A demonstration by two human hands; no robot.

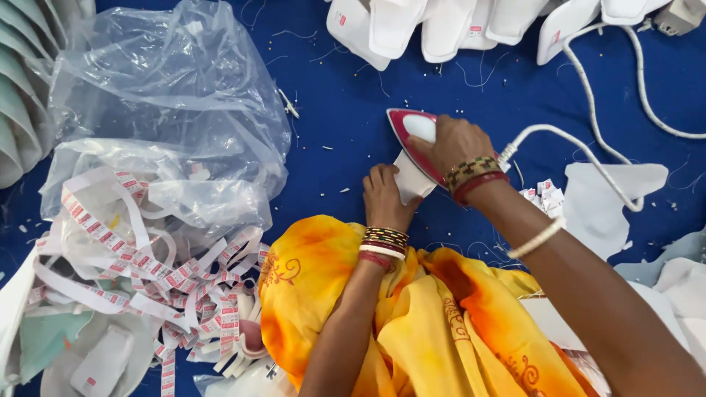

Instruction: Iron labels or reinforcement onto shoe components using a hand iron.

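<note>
My right hand [454,145] was wrapped around the red-and-white iron [412,132], pressing a small white fabric piece [412,180] my left hand [384,197] pinned flat, fingers spread, on the blue table [346,110].

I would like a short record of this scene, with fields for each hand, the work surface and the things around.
Right hand: right hand grips the handle of a red and white iron, pressed on a white fabric piece
Left hand: left hand lies flat on the same white fabric piece, beside the iron
Surface: blue cloth with loose threads
Cable: white cord runs from the iron to the right
Left side: clear plastic bag, heap of label tape strips
Top: row of white pieces
</note>
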